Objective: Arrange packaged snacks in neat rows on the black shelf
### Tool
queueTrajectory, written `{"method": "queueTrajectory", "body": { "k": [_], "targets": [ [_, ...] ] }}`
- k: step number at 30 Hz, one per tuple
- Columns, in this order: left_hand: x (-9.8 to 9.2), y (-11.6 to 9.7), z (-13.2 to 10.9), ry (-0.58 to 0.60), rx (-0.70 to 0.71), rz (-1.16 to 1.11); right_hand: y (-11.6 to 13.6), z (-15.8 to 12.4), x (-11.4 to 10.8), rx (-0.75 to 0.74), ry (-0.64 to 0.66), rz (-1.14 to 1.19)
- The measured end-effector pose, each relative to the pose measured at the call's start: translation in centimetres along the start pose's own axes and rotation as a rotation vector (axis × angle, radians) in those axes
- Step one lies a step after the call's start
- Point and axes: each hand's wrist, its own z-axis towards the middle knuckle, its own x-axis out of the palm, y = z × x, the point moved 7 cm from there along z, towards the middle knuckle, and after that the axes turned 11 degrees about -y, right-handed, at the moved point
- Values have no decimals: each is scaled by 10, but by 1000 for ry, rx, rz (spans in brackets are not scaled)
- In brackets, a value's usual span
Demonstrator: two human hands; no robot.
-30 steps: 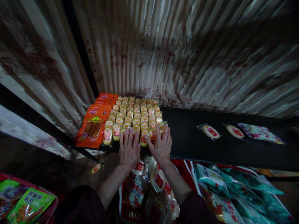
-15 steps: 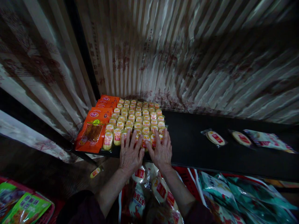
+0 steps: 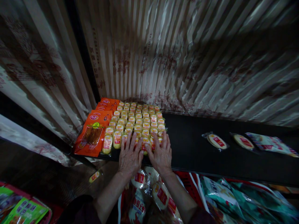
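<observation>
Rows of small yellow wrapped snack cakes (image 3: 132,119) with red and white labels cover the left part of a black shelf (image 3: 187,140). My left hand (image 3: 130,154) lies over the front row, its fingers stretched and pointing away from me. Beside it my right hand (image 3: 161,152) rests its spread fingers on the front cakes at the right end of the block. Neither hand grips anything; the cakes under the fingertips are partly covered. Left of the cakes lie several orange snack packets (image 3: 93,132), overlapping towards the back.
Two oval wrapped pastries (image 3: 217,141) and a striped packet (image 3: 271,143) lie on the shelf's right side. Below the shelf are a red basket (image 3: 187,180) and teal packets (image 3: 219,193). One cake (image 3: 94,176) lies on the floor. A pleated curtain (image 3: 144,62) hangs behind.
Both hands stay on the front cakes with almost no movement. The view has shifted slightly, so the shelf and goods appear a little lower.
</observation>
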Motion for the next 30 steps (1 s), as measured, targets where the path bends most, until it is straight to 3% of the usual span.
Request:
{"method": "queueTrajectory", "body": {
  "k": [25, 30],
  "targets": [
    [-11, 2, -9, -94, 6, -58, -10, -18, -7, 62, -71, 32],
    [-21, 3, -9, -113, -15, -68, -2, -18, -16, -13, -172, 56]
  ]
}}
